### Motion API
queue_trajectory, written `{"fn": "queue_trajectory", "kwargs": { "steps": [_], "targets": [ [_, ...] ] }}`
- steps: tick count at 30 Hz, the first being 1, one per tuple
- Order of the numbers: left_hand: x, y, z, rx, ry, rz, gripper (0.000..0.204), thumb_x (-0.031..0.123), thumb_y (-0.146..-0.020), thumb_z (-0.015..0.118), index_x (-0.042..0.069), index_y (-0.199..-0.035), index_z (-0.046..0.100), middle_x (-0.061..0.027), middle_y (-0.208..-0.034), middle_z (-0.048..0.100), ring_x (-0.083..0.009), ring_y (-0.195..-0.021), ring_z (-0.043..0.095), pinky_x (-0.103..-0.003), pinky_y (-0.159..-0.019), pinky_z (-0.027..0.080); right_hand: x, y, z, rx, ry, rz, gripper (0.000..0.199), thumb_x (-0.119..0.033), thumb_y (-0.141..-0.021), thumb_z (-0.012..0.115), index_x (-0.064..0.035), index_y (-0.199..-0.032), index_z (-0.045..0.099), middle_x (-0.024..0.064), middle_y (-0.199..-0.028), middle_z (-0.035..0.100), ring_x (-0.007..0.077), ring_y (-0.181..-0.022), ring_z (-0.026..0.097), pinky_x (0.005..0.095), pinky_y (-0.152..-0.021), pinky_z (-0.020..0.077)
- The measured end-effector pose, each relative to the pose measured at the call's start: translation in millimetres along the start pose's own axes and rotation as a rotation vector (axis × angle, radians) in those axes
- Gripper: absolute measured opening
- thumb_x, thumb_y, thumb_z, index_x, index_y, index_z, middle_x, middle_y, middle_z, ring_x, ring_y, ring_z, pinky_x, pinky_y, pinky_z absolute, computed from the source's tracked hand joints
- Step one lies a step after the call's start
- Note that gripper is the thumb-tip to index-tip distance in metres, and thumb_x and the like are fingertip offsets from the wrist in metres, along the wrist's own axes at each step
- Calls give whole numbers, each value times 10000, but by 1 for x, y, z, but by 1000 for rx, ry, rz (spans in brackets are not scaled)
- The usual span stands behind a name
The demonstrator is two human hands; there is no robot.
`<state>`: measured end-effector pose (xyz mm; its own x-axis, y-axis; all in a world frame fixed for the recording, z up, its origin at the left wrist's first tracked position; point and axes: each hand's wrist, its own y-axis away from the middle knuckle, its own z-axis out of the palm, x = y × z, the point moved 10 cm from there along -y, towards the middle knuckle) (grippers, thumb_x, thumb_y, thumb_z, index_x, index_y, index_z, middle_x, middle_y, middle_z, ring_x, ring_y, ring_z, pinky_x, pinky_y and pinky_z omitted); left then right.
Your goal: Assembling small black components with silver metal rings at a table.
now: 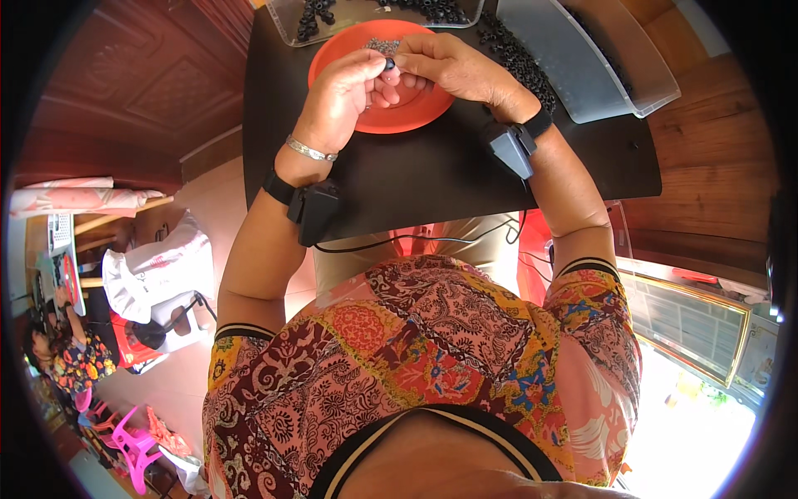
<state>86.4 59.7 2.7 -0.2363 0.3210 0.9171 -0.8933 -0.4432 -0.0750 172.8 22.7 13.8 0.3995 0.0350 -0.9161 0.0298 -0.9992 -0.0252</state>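
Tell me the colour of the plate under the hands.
Orange-red plate, clearest in the head view.

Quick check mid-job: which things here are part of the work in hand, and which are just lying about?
In use: left hand, right hand, small black ring pinched between them, orange plate, loose black rings.
Lying about: grey bin, pink chair, clear tray.

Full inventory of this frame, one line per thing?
Ring: one, small, black, pinched between both hands' fingertips.
Plate: one, orange, on table under the hands.
Loose rings: many, black, heaped right of plate.
Tray: one, clear, holds black rings, top left.
Bin: one, grey translucent, top right.
Table: one, black.
Left hand: bracelet, black wrist device.
Right hand: grey wrist device.
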Motion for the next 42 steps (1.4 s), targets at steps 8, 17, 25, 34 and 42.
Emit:
{"fn": "queue_trajectory", "kwargs": {
  "steps": [8, 17, 25, 34, 42],
  "targets": [
    [-2, -4, -8, -48, 193, -8, 235, 221, -898, 497, 9, -897, 599, -71, -874, 611, -183, -745, 585, -284, -691, 443, -28, 4, 0, 29, -22, -199, 154, -87, -892, 597, 6, -1015, 610, 22, -954, 636, 87, -892, 572, 224, -803, 451],
    [-1, -2, -12, 32, 111, -33, 223, 238, -892, 518, 29, -922, 591, -60, -882, 617, -165, -745, 589, -267, -695, 440, -27, 6, -8, 145, 212, -170, 127, -68, -858, 601, 12, -956, 608, 18, -842, 619, 89, -801, 559, 239, -740, 460],
    [19, -1, -2, 58, -333, 109, 169, 192, -871, 548, 30, -878, 598, -31, -865, 587, -110, -773, 550, -240, -691, 413, -5, -1, -11, 113, -33, -49, 168, -172, -886, 562, -9, -879, 598, -1, -764, 562, 85, -713, 519, 231, -677, 442],
    [33, 5, 17, -7, -670, 261, 128, 137, -859, 564, 11, -850, 585, -20, -802, 514, -98, -732, 480, -227, -674, 391, 2, -2, -1, 25, -149, 20, 191, -201, -907, 536, -22, -903, 604, -13, -781, 564, 72, -712, 504, 218, -668, 421],
    [4, -1, -3, -70, 58, -17, 225, 257, -888, 517, 47, -928, 586, -43, -858, 601, -158, -748, 568, -268, -692, 422, -8, -1, -7, 85, -83, -76, 161, -142, -901, 563, -10, -986, 598, -7, -848, 591, 70, -777, 529, 217, -736, 437]
  ]
}}
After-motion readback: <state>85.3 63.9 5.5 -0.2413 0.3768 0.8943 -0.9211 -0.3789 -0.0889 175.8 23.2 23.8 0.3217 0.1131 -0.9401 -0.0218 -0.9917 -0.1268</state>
